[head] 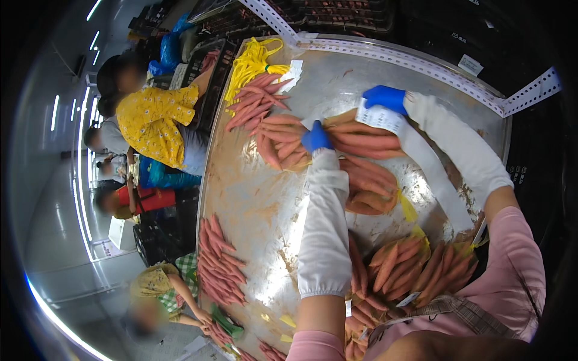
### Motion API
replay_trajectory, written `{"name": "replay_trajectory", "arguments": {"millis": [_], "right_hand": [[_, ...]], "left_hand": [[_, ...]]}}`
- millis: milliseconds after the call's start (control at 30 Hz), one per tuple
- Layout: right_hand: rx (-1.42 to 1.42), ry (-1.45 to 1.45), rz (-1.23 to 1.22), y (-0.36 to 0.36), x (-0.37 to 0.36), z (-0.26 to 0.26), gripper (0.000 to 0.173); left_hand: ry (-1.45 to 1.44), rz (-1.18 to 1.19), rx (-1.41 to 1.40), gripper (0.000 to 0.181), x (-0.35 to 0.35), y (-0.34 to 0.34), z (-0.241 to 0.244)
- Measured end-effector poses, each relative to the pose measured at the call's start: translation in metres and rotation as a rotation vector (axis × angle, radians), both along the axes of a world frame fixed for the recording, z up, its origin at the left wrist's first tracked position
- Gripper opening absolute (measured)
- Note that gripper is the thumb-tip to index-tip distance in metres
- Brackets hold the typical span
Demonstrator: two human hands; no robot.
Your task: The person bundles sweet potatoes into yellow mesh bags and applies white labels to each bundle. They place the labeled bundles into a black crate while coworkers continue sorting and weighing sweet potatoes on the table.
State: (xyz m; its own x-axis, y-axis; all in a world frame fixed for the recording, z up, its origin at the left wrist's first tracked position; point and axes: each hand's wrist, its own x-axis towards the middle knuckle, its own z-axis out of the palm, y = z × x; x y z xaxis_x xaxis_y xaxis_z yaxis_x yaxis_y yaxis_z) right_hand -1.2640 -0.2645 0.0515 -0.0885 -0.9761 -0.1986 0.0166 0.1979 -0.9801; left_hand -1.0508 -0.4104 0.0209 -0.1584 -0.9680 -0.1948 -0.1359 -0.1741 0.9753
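Both my hands wear blue gloves and white sleeve covers. My left hand [317, 136] is at the end of a pile of sweet potatoes [283, 137], by a small pale slip; its hold on anything cannot be made out. My right hand [384, 99] is closed on a long strip of white printed labels [380, 118], which trails down towards me. Under and between my hands lie long sweet potatoes [365, 140]. Just nearer to me is a netted bundle of sweet potatoes [370, 185] with a yellow net end.
The metal table [253, 189] has a perforated rail [388, 56] along one edge. Yellow net bags [253, 63] lie at the far corner. More netted bundles [397, 266] sit close to me, and loose thin sweet potatoes [221, 266] at the left edge. Co-workers [158, 122] stand beyond.
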Motion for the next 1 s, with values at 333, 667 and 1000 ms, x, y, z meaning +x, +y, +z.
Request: {"name": "replay_trajectory", "arguments": {"millis": [333,667,1000], "right_hand": [[0.152,0.119,0.002,0.094,0.020,0.074,0.035],[0.042,0.039,-0.375,0.091,0.071,0.016,0.024],[0.270,0.099,-0.523,0.097,0.077,0.017,0.034]], "left_hand": [[0.019,-0.477,0.345,0.021,-0.006,0.123,0.045],[0.367,-0.298,0.413,0.028,0.002,0.169,0.055],[0.338,-0.535,0.330,0.022,0.018,0.146,0.001]]}}
